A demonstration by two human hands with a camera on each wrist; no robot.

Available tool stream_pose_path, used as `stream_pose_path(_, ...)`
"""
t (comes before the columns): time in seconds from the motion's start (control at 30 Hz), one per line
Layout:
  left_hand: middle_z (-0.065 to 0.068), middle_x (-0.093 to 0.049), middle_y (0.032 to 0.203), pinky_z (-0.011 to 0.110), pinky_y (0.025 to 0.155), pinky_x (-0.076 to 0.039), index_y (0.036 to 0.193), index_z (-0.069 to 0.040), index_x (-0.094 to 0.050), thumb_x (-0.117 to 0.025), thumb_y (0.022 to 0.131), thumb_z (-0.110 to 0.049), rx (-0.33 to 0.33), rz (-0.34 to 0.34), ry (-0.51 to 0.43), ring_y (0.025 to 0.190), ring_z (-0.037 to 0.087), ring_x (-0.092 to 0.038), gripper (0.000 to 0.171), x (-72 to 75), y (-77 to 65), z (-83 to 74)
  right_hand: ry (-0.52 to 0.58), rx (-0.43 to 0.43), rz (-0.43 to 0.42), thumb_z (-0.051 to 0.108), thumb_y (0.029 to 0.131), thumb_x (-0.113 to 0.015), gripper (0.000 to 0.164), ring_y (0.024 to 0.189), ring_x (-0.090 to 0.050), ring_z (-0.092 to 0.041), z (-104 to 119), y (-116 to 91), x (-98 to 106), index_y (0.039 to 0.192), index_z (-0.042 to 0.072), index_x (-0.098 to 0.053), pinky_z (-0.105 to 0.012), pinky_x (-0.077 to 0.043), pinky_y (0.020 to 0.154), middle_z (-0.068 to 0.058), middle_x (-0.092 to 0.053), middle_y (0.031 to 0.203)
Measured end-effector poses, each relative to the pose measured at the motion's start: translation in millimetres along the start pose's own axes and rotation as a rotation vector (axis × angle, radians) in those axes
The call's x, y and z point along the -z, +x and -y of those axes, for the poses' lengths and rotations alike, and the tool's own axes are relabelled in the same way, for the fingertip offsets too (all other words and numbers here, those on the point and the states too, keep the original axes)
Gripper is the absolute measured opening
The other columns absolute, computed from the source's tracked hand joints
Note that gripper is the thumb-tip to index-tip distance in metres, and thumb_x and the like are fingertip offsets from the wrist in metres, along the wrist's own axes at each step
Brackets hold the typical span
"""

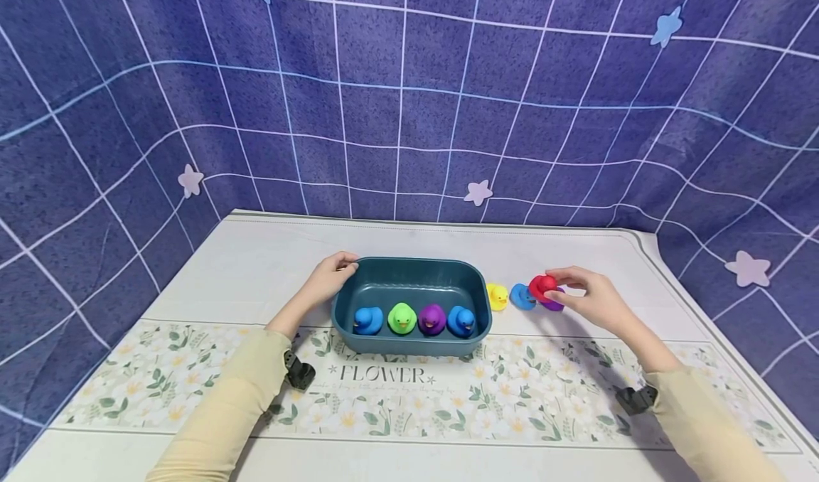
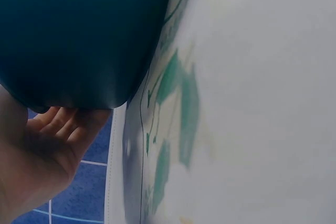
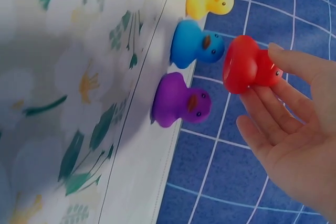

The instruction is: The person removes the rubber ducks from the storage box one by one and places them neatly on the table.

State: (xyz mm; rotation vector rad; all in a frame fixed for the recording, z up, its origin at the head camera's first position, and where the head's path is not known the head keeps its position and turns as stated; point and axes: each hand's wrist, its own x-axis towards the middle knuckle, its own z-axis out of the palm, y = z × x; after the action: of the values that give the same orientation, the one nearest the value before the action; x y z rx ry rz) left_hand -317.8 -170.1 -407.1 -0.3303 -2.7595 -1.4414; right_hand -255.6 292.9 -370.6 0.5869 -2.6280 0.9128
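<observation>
In the head view, the word "FLOWER" (image 1: 382, 375) can be read at the lower middle of the frame, printed in dark capitals on the pale, flower-patterned tablecloth (image 1: 409, 462). It is flanked by two small star marks (image 1: 333, 370), one at either end. Just beneath, a line of small lettering (image 1: 397, 388) is printed on the same cloth, too faint to be made out.

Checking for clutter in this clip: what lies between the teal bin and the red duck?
The head view shows a yellow duck, then a blue duck, between the teal bin and the raised red duck.
</observation>
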Motion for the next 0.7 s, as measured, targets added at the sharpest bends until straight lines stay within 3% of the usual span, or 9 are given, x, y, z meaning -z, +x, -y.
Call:
stream_pose_path(0.2,0.021,-0.057,0.124,0.046,0.096,-0.045,0.126,0.001,-0.052,-0.044,0.099,-0.017,-0.014,-0.004,0.015,0.117,0.035,-0.052,0.034,0.5,-0.5,0.5,-0.017,0.006,-0.013,0.013,0.081,-0.073,0.034,0.095,-0.062,-0.03,-6,-3,3,0.112,-0.001,-0.066,-0.031,-0.051,0.084,-0.015,-0.069,0.104)
stream_pose_path(0.27,0.021,-0.057,0.124,0.046,0.096,-0.045,0.126,0.002,-0.052,-0.045,0.099,-0.017,-0.016,-0.005,0.017,0.117,0.035,-0.052,0.033,0.7,-0.5,0.6,-0.03,0.003,-0.018,0.013,0.081,-0.073,0.033,0.095,-0.062,-0.026,-9,-4,5,0.112,0.0,-0.066,-0.027,-0.05,0.084,-0.015,-0.069,0.104)
stream_pose_path(0.43,0.021,-0.057,0.123,0.045,0.095,-0.045,0.126,0.001,-0.052,-0.045,0.099,-0.017,-0.012,-0.002,0.019,0.116,0.035,-0.053,0.034,0.9,-0.6,0.2,-0.036,0.003,-0.029,0.012,0.081,-0.073,0.034,0.092,-0.058,0.0,-13,-6,10,0.112,0.001,-0.066,-0.011,-0.045,0.081,-0.014,-0.069,0.104)
stream_pose_path(0.7,0.021,-0.058,0.123,0.045,0.094,-0.045,0.125,0.001,-0.053,-0.045,0.099,-0.018,-0.008,-0.003,0.019,0.115,0.035,-0.053,0.033,0.0,-0.4,-0.1,-0.029,0.0,-0.058,0.01,0.079,-0.074,0.034,0.092,-0.055,0.005,-21,-10,14,0.111,-0.002,-0.066,-0.004,-0.043,0.08,-0.017,-0.068,0.103)
